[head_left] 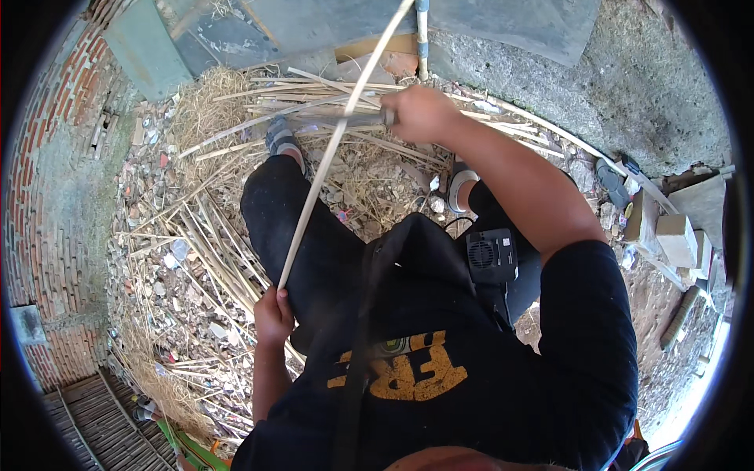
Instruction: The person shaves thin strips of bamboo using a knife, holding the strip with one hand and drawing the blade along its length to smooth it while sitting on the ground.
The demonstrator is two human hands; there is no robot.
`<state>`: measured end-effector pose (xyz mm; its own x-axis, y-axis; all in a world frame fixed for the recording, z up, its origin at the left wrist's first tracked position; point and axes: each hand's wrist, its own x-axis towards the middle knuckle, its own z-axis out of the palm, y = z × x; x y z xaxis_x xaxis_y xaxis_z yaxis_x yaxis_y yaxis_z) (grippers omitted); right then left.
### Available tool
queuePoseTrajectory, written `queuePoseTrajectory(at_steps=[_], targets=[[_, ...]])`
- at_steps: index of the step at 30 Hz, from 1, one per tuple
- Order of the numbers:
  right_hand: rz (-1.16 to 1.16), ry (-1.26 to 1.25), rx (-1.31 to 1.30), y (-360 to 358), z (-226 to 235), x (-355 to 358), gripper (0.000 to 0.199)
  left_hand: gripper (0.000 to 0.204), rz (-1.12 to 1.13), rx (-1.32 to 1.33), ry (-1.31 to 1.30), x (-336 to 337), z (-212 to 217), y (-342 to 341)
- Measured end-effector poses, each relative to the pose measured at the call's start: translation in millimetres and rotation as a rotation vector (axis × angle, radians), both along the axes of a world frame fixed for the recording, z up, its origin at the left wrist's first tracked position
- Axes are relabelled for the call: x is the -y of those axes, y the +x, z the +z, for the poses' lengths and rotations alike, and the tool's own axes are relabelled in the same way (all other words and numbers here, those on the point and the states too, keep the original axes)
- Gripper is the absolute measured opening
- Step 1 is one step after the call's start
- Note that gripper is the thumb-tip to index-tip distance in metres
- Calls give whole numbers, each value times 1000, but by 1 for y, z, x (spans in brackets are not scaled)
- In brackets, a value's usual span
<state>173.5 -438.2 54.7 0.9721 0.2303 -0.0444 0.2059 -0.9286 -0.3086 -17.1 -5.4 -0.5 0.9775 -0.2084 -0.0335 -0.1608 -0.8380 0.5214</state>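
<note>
My left hand [272, 316] grips the lower end of a long pale cane stalk [330, 157], which slants up and to the right past my knee toward the top of the view. My right hand [422, 112] is stretched forward and closed around a small dark-handled tool [386, 117], held against the stalk about where it crosses a bundle of canes [314, 106] lying on the ground. The tool's working end is hidden by the hand. My legs in black trousers and grey shoes [279, 135] stretch out beneath the stalk.
Cut canes and dry straw [196, 235] lie scattered over rubble to the left. A brick wall [55, 196] curves along the left edge. A concrete wall [628, 71] and stone blocks [675, 235] stand at the right. A small black device [491, 255] hangs at my waist.
</note>
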Motion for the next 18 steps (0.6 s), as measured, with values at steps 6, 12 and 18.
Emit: queuePoseTrajectory(at_steps=[6, 12, 18], targets=[[2, 3, 7, 5, 7, 5, 25, 44, -35, -64, -35, 0, 10, 7], [25, -7, -35, -8, 8, 6, 24, 42, 40, 4, -33, -5, -5, -11], [14, 67, -47, 2, 9, 11, 20, 39, 18, -15, 16, 0, 13, -4]])
